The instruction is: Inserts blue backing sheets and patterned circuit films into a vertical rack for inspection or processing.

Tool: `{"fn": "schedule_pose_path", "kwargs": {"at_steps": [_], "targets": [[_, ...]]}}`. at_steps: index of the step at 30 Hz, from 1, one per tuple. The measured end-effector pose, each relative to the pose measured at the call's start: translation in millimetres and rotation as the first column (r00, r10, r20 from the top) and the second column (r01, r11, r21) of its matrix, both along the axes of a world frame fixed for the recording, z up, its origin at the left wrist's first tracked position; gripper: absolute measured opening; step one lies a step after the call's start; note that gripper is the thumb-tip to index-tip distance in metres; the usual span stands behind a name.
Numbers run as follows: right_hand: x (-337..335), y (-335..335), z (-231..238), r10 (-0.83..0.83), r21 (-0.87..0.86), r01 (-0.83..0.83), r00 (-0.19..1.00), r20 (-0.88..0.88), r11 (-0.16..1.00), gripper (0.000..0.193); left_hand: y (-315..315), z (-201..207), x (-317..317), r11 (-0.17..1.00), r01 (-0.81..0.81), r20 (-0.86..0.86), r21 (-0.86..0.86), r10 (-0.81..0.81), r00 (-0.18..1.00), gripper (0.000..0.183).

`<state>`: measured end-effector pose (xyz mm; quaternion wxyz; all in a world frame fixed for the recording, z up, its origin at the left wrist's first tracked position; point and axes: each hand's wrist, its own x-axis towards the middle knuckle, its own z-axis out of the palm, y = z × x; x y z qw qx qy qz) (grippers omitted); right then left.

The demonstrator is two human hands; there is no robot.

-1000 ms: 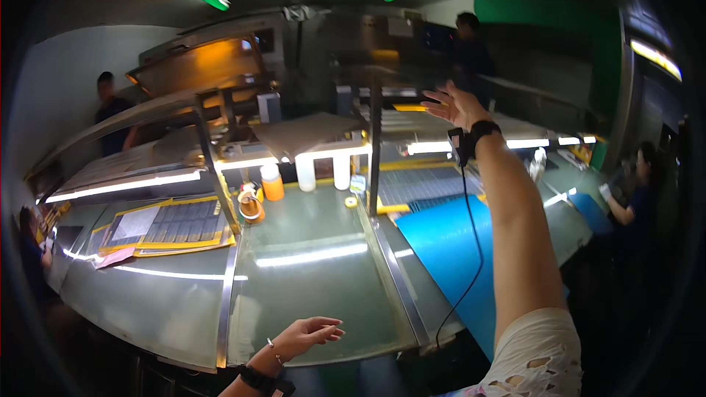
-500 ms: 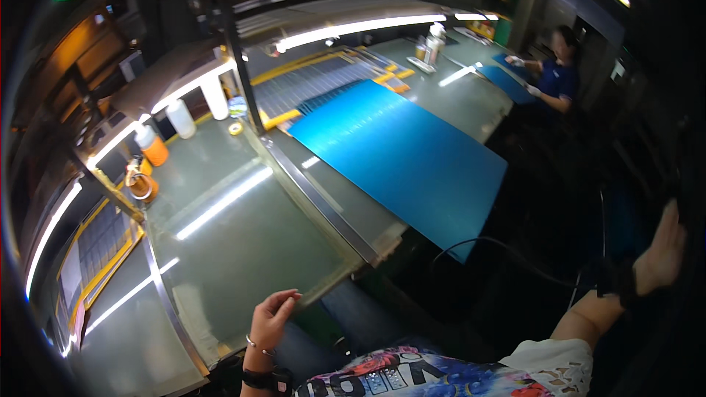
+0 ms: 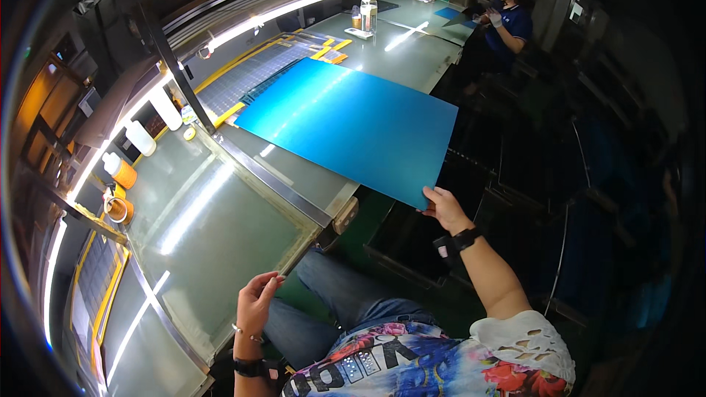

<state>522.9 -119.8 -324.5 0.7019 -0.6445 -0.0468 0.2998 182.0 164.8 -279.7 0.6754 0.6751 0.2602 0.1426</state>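
A large blue rectangular sheet [image 3: 353,129] lies slantwise over the bench, its near right corner jutting past the bench edge. My right hand [image 3: 447,209] grips that corner, thumb on top and the other fingers mostly hidden beneath. At the near edge of the glass-topped bench [image 3: 235,231], my left hand [image 3: 256,300] has its thumb and fingers drawn together. Nothing shows between them. Under the far left part of the sheet are yellow-edged framed panels [image 3: 220,88] with a grid pattern.
White bottles [image 3: 140,138], an orange-filled bottle [image 3: 120,170] and a tape roll [image 3: 118,209] line the bench's left side. A metal strip [image 3: 272,180] crosses the bench, and an upright post [image 3: 176,66] rises behind it. A co-worker [image 3: 511,26] sits at the far right end.
My right hand has come in from the far right and taken hold of the sheet's near corner. My left thumb and fingers have closed together. The whole view has shifted.
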Motion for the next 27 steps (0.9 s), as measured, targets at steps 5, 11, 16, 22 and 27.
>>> {"fn": "schedule_pose_path", "kwargs": {"at_steps": [5,11,16,22,27], "targets": [[-82,37,32,0.221,0.09,-0.212,0.97,-0.103,0.973,0.028,-33,-8,38,0.982,0.151,-0.027,-0.115,-0.155,0.988,0.042],[-165,42,34,0.636,0.189,-0.608,0.746,-0.195,0.771,0.03,-47,-32,83,0.487,0.372,0.456,-0.79,0.061,0.888,0.037],[-112,-21,78,0.312,-0.054,-0.343,0.766,0.562,0.938,0.017,-45,-40,81,0.77,-0.021,0.278,-0.638,0.255,0.926,0.027],[-31,-117,74,0.156,-0.395,0.232,0.657,0.737,0.889,0.067,-17,4,49,0.903,0.081,0.44,-0.422,0.126,0.889,0.033],[-28,-113,63,0.216,-0.305,-0.095,0.895,0.391,0.948,0.087,-4,34,33,0.911,0.186,0.473,-0.369,0.011,0.881,0.034]]}}
